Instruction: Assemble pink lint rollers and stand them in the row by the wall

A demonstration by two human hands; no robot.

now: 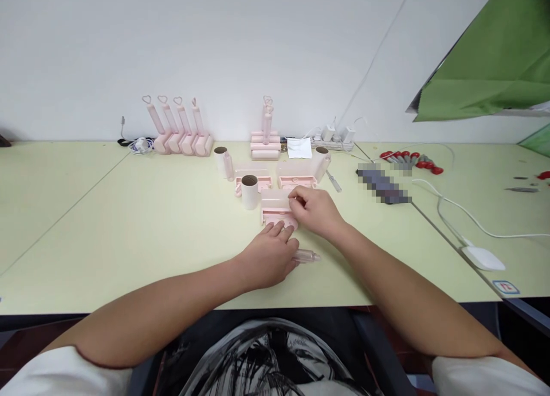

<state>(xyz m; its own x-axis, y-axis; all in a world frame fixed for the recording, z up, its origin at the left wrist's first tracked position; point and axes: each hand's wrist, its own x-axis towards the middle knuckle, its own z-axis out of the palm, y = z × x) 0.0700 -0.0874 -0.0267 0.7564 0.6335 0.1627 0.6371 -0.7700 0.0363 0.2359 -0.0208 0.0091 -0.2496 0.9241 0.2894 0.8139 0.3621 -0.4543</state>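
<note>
Nearest the camera: black-and-white patterned garment (275, 356), below the middle of the counter's near edge. Counter (129, 224): pale yellow-green, spans the view, far edge along the wall.

Left hand (270, 255): palm down, near the middle of the near edge. Left fingers (278, 228) outstretched, slightly apart, tips at the near side of the open pink case (275, 216). Right hand (318, 211): right fingers (295, 193) curled, thumb and index close together at the right end of the case's raised clear lid (275, 199); whether they pinch it, cannot tell.

Open pink case lies between both sets of fingertips, toward the near edge from two further open cases (296, 181). Four pink rollers (174, 144) stand in a row by the far edge, left of centre; stacked pink cases (265, 146) at the middle of the far edge. Dark device (382, 184), blurred, toward the right side.

White roll (250, 193), brown core, upright just left of the case. Clear tube (306, 256) lies sideways beside the left thumb, its left end hidden; grip on it cannot be told. Screwdriver (334, 181): right of the further cases.
</note>
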